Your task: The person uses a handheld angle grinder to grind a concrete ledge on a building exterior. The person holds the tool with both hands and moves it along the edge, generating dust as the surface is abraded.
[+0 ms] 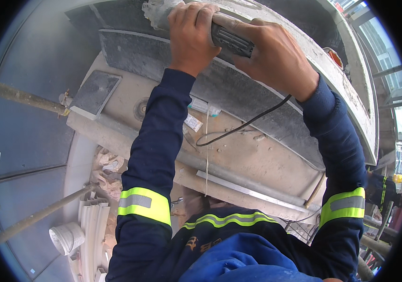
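Both hands grip a dusty, dark-grey corded angle grinder at the top of the view. My left hand is closed round its front part, near a whitish, dust-caked head; the disc cannot be made out. My right hand wraps the rear of the body, beside the vent slots. From there a black cord loops down over the ledge. Beneath the tool stands a long, dark-grey stone slab with a pale, dusty edge.
A smaller dark slab lies on the dusty ledge, near a round disc, a tube and a metal strip. Scaffold poles cross at left. Below are a white bucket and rubble. Another person is at right.
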Tool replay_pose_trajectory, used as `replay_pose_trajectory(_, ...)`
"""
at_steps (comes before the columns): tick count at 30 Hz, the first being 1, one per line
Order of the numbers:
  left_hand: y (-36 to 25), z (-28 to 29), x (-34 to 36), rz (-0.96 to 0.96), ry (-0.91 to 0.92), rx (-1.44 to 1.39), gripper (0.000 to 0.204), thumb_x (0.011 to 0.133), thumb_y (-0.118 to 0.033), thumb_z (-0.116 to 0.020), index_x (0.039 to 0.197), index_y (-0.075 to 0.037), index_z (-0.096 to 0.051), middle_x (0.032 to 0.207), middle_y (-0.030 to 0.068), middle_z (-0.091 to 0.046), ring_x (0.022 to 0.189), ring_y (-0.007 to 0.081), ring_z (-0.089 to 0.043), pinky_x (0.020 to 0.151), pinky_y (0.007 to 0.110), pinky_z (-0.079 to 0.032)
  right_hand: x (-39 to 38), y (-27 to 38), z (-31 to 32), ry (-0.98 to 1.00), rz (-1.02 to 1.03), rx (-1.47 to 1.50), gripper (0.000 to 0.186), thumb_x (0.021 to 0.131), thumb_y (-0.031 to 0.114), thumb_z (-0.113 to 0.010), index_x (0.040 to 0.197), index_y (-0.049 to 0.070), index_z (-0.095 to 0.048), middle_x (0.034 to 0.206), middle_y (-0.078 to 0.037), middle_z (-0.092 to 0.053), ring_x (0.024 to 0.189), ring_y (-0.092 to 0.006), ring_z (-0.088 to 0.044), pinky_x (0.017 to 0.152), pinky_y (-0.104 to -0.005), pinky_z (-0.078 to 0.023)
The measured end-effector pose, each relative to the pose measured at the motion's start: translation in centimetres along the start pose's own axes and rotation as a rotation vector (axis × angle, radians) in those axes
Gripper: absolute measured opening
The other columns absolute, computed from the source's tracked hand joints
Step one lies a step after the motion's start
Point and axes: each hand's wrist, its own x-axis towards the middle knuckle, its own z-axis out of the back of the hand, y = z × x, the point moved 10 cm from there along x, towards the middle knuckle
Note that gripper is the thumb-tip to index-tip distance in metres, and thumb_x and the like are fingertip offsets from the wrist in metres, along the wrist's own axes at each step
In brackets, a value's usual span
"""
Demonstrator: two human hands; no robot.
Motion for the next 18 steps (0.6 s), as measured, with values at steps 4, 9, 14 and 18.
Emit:
replay_pose_trajectory(4, -1.0, 0.1, 0.5, -0.009, 0.013, 0.007, 0.037, 0.081, -0.014, -0.071, 0.115, -0.002, -0.065, 0.111, 0.0185, -0.067, 0.109, 0.0397, -0.065, 0.100, 0.053, -0.049, -0.5, -0.1, 0.4, 0.017, -0.039, -0.038, 0.052, 0.080, 0.012, -0.086, 0.130, 0.005, -0.075, 0.096, -0.020, -0.074, 0.079, -0.0359, -0.074, 0.075, -0.0439, -0.058)
replay_pose_trajectory(9, -3.0, 0.5, 0.4, -0.006, 0.018, 0.020, 0.038, 0.081, -0.014, -0.070, 0.117, -0.001, -0.066, 0.112, 0.0180, -0.067, 0.111, 0.0386, -0.066, 0.103, 0.054, -0.048, -2.1, -0.1, 1.7, 0.021, -0.044, -0.053, 0.053, 0.079, 0.013, -0.086, 0.130, 0.005, -0.075, 0.098, -0.019, -0.074, 0.080, -0.0353, -0.074, 0.076, -0.0432, -0.058)
replay_pose_trajectory(14, -3.5, -0.8, -0.5, 0.032, 0.032, -0.034, 0.070, 0.057, -0.008, -0.090, 0.123, -0.011, -0.066, 0.116, 0.0067, -0.066, 0.118, 0.0294, -0.063, 0.114, 0.054, -0.042, -3.3, -0.8, 1.9, 0.072, -0.090, -0.071, 0.058, 0.079, 0.012, -0.085, 0.136, 0.009, -0.073, 0.099, -0.019, -0.074, 0.080, -0.0348, -0.073, 0.077, -0.0419, -0.059)
replay_pose_trajectory(18, -3.3, -1.3, -0.9, 0.014, -0.010, -0.004, 0.074, 0.055, -0.007, -0.090, 0.125, -0.011, -0.066, 0.117, 0.0064, -0.066, 0.119, 0.0287, -0.062, 0.114, 0.054, -0.042, -3.2, -1.0, 1.9, 0.095, -0.118, -0.052, 0.060, 0.079, 0.011, -0.085, 0.138, 0.011, -0.073, 0.098, -0.018, -0.073, 0.080, -0.0348, -0.073, 0.076, -0.0432, -0.058)
